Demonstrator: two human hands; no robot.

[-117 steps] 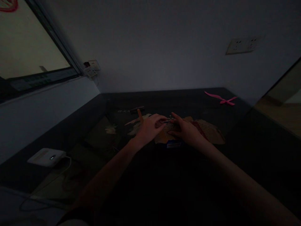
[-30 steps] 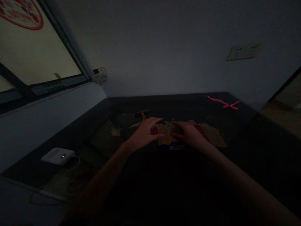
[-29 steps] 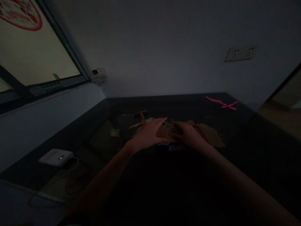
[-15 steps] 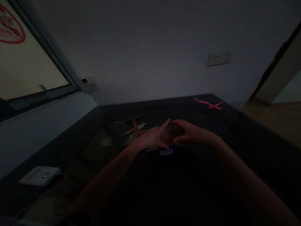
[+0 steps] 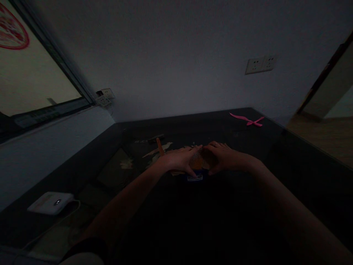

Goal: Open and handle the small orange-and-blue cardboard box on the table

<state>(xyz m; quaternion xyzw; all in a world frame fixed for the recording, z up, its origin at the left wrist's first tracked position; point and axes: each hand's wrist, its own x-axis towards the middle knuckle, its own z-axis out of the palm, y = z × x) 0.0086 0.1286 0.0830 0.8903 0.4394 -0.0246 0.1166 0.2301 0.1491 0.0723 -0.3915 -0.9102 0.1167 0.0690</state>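
In the dim head view, my left hand (image 5: 180, 159) and my right hand (image 5: 224, 158) curve around an orange-brown mass (image 5: 196, 162) at the table's middle. Their index fingertips nearly meet behind it, and both thumbs reach its front side. Below it shows a dark blue thing (image 5: 205, 172) with a white label (image 5: 195, 178). Both hands have thumb and fingers apart; whether they grip the mass is unclear. Left of my left hand, an orange-brown stick (image 5: 160, 146) slants up among pale, leaf-like scraps (image 5: 154, 159).
A dark table (image 5: 171, 127) stands against the wall. A pink ribbon (image 5: 249, 120) lies at its back right. Behind the stick is a dark object (image 5: 156, 139). A white device (image 5: 52, 203) with a cable (image 5: 63, 219) sits at the near left.
My right hand has come down, its thumb now lower at the blue thing's edge. My left hand's index finger is lower and flatter. More of the orange-brown mass shows between the hands.
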